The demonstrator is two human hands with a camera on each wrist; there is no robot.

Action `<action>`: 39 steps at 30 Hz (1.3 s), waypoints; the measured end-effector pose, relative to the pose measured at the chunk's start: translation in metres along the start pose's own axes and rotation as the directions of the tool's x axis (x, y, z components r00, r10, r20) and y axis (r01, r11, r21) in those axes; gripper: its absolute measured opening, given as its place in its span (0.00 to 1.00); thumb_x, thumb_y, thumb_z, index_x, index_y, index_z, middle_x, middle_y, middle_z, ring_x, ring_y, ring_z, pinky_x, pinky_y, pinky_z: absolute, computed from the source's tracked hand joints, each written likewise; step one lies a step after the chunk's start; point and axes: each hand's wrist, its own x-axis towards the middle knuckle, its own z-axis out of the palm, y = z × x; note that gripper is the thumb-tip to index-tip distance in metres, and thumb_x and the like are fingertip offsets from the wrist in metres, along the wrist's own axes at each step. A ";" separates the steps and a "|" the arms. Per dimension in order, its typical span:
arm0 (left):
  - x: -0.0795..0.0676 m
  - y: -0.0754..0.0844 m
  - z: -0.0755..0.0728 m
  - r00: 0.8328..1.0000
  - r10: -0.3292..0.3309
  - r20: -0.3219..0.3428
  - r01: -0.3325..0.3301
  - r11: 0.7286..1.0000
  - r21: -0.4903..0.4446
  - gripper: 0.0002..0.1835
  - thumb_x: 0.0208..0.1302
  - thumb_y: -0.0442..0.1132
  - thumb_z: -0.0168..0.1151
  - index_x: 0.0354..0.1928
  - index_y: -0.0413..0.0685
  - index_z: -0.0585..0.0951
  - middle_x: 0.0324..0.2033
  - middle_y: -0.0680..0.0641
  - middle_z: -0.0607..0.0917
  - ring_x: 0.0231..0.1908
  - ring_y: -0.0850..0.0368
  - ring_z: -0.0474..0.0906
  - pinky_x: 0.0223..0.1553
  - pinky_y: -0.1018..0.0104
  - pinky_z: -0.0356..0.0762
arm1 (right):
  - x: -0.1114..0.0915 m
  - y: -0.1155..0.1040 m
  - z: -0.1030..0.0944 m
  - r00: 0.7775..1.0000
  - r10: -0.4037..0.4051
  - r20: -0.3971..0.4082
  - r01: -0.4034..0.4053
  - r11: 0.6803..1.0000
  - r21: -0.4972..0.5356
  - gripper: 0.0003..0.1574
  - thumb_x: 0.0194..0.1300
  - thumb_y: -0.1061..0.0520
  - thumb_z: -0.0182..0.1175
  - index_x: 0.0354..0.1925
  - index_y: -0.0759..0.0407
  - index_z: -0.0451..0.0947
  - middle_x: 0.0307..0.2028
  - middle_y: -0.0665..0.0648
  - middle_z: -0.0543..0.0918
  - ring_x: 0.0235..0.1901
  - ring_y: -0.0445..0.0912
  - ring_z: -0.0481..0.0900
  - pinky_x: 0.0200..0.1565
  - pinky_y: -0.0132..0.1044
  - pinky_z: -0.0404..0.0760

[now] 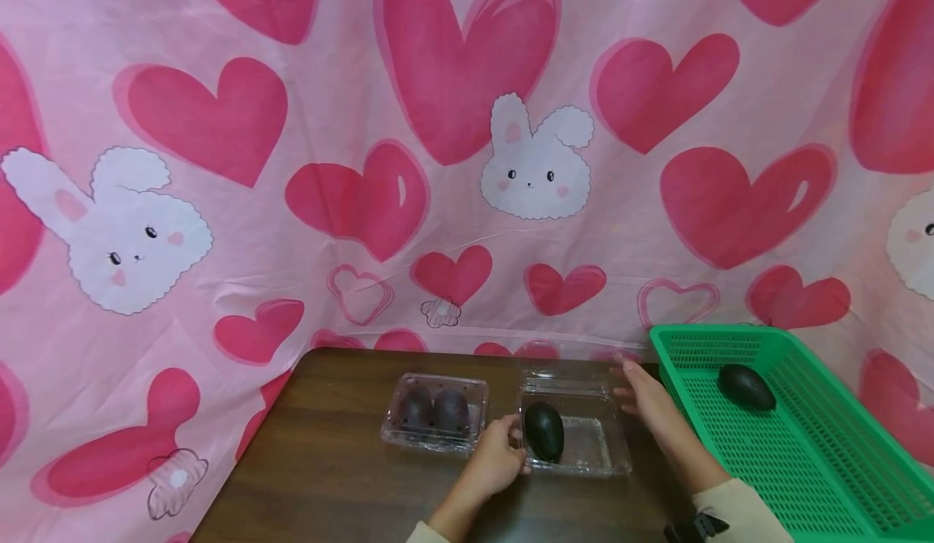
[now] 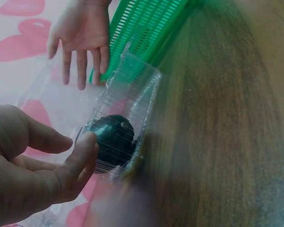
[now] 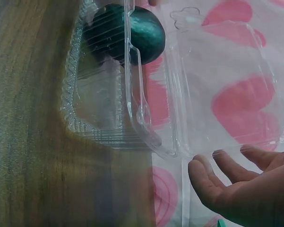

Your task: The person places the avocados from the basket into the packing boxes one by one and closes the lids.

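Observation:
A clear plastic clamshell box (image 1: 611, 446) stands on the table with its lid (image 3: 227, 94) raised at the back. One dark green avocado (image 1: 544, 432) lies in the left part of its base. My left hand (image 1: 499, 455) is at the left side of the box, fingertips against its edge; the left wrist view shows a gap between thumb and forefinger. By the right side of the raised lid is my right hand (image 1: 645, 397), fingers spread; whether they touch the lid is unclear. Left of both hands sits a closed clear box (image 1: 467, 381) with two dark avocados inside.
A green slotted plastic basket (image 1: 784, 462) stands at the right, with one avocado (image 1: 746, 387) inside. The dark wooden table (image 1: 321, 462) ends at the back against a pink cloth (image 1: 328, 105) printed with hearts and rabbits.

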 end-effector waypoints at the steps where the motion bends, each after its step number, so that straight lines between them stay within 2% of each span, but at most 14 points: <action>1: 0.000 0.000 0.001 1.000 0.002 -0.002 -0.002 1.000 -0.003 0.31 0.54 0.15 0.58 0.65 0.22 0.71 0.41 0.36 0.81 0.22 0.54 0.83 0.26 0.56 0.88 | 0.001 0.000 0.000 1.000 -0.004 0.003 0.004 1.000 -0.010 0.40 0.85 0.41 0.26 0.80 0.65 0.52 0.73 0.76 0.64 0.62 0.67 0.74 0.57 0.52 0.82; 4: 0.000 -0.002 0.002 1.000 0.008 -0.010 -0.008 1.000 -0.011 0.32 0.53 0.15 0.58 0.65 0.22 0.71 0.40 0.37 0.80 0.22 0.54 0.83 0.25 0.56 0.88 | 0.004 0.000 0.000 1.000 -0.011 0.013 0.011 0.999 -0.035 0.39 0.86 0.43 0.28 0.80 0.65 0.50 0.74 0.76 0.62 0.63 0.69 0.73 0.60 0.57 0.81; 9: 0.000 -0.003 0.002 1.000 0.007 -0.021 -0.008 1.000 -0.021 0.33 0.50 0.13 0.57 0.64 0.22 0.72 0.40 0.39 0.79 0.23 0.56 0.83 0.25 0.61 0.88 | 0.011 0.000 0.000 1.000 0.005 -0.004 -0.006 0.998 -0.070 0.38 0.86 0.46 0.33 0.79 0.69 0.49 0.74 0.75 0.63 0.63 0.70 0.74 0.59 0.57 0.82; 14: 0.000 -0.001 0.002 1.000 -0.004 -0.020 0.003 1.000 -0.030 0.34 0.50 0.12 0.57 0.65 0.23 0.71 0.40 0.40 0.77 0.24 0.55 0.83 0.25 0.64 0.87 | 0.020 0.000 0.001 0.999 0.032 -0.028 -0.035 0.994 -0.099 0.38 0.85 0.45 0.36 0.78 0.70 0.53 0.73 0.74 0.65 0.65 0.70 0.72 0.62 0.59 0.79; 24: 0.000 -0.002 0.002 1.000 0.011 -0.024 -0.011 1.000 -0.023 0.34 0.49 0.12 0.58 0.65 0.23 0.72 0.41 0.38 0.78 0.24 0.48 0.85 0.25 0.60 0.88 | 0.033 0.006 0.001 0.997 0.077 0.012 -0.076 0.996 -0.046 0.37 0.85 0.47 0.36 0.76 0.73 0.51 0.72 0.78 0.63 0.68 0.73 0.69 0.65 0.67 0.73; 32: 0.000 -0.002 0.001 1.000 0.004 -0.024 -0.004 1.000 -0.002 0.35 0.50 0.13 0.58 0.65 0.25 0.72 0.40 0.40 0.77 0.23 0.52 0.84 0.25 0.62 0.88 | 0.040 0.011 0.002 0.991 0.104 0.079 -0.110 0.990 0.083 0.39 0.85 0.48 0.33 0.77 0.77 0.44 0.73 0.82 0.54 0.70 0.77 0.62 0.69 0.70 0.67; 39: -0.001 -0.004 0.001 1.000 -0.006 -0.007 0.006 1.000 -0.006 0.35 0.50 0.13 0.57 0.66 0.24 0.72 0.40 0.41 0.77 0.23 0.54 0.84 0.26 0.58 0.88 | 0.041 0.013 0.004 0.988 0.116 0.098 -0.123 0.990 0.063 0.40 0.85 0.49 0.33 0.77 0.79 0.43 0.73 0.83 0.54 0.71 0.76 0.62 0.70 0.69 0.65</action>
